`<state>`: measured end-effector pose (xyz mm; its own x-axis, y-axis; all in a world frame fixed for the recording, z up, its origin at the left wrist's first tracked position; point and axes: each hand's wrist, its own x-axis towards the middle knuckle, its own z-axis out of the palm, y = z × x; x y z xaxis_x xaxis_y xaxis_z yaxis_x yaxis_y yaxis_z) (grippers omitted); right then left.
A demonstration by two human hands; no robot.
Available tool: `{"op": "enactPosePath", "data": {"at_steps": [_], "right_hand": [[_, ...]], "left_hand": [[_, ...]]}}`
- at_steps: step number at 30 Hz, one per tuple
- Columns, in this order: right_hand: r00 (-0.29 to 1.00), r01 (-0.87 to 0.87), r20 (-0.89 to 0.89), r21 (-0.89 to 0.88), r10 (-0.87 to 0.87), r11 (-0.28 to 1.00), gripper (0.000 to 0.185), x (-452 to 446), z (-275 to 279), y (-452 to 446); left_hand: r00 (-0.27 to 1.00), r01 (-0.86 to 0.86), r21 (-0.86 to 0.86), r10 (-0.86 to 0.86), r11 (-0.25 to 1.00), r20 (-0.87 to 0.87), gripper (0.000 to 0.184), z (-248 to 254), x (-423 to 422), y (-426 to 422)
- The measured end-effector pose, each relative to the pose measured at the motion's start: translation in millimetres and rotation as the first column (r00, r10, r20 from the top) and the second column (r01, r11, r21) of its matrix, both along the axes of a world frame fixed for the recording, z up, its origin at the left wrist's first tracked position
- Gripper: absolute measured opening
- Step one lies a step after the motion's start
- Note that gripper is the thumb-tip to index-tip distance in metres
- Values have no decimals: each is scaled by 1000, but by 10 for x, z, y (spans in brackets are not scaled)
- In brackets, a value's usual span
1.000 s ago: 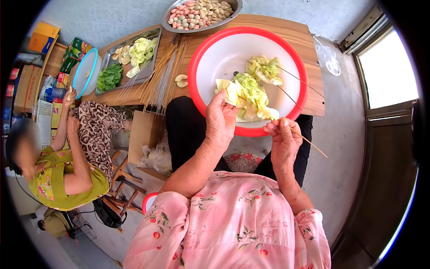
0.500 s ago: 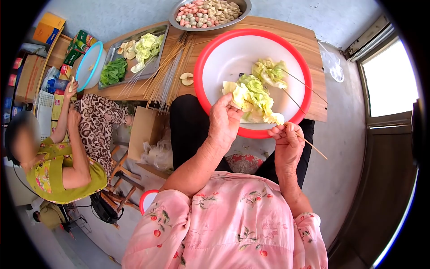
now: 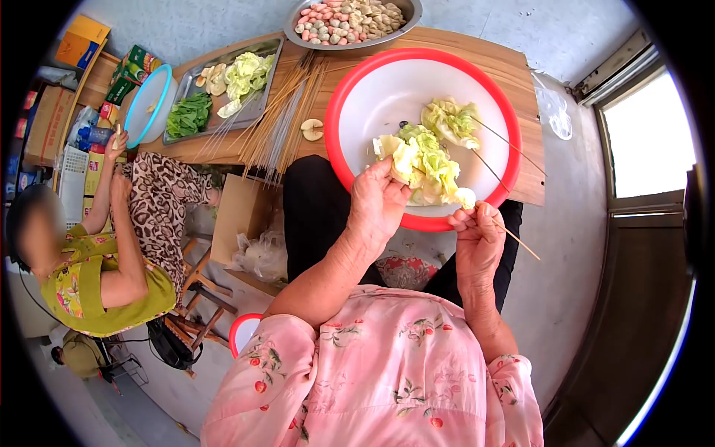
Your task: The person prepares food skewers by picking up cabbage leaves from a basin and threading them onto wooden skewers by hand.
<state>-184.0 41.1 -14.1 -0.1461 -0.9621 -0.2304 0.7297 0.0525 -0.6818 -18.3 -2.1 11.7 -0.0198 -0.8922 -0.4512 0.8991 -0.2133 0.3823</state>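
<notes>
My left hand [image 3: 378,195] pinches the pale edge of a lettuce leaf [image 3: 406,162] over the near side of a white basin with a red rim [image 3: 337,141]. My right hand [image 3: 478,232] has its fingers closed on a thin wooden skewer [image 3: 519,242], whose free end points down to the right. The skewer's other end meets the lettuce beside my right fingertips; its tip is hidden among the leaves. Farther back in the basin lies skewered lettuce [image 3: 451,121], with sticks leaning over the right rim.
Left of the basin are loose skewers [image 3: 287,112], a cut round slice [image 3: 312,130] and a metal tray [image 3: 262,95] with greens. A metal bowl [image 3: 357,45] of small pieces stands behind. Another person [image 3: 112,276] sits at the left near a blue-rimmed basin [image 3: 129,123]. A cardboard box [image 3: 237,216] is below the table.
The view has shifted, so basin and table appear slightly farther right. My left fingers have gathered the leaf closer in, and it looks more bunched. My right hand still holds the skewer.
</notes>
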Motion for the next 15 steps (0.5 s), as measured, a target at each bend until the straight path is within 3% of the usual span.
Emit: {"op": "enactPosePath", "data": {"at_steps": [7,15], "right_hand": [[1000,11,15,76,-12,997,17,75,95,-35],[997,-65,50,129,59,989,15,164,124,-52]], "left_hand": [[998,21,-40,-23,999,-59,33,-5,-1,6],[999,39,-59,-39,998,10,34,-20,47,4]]}}
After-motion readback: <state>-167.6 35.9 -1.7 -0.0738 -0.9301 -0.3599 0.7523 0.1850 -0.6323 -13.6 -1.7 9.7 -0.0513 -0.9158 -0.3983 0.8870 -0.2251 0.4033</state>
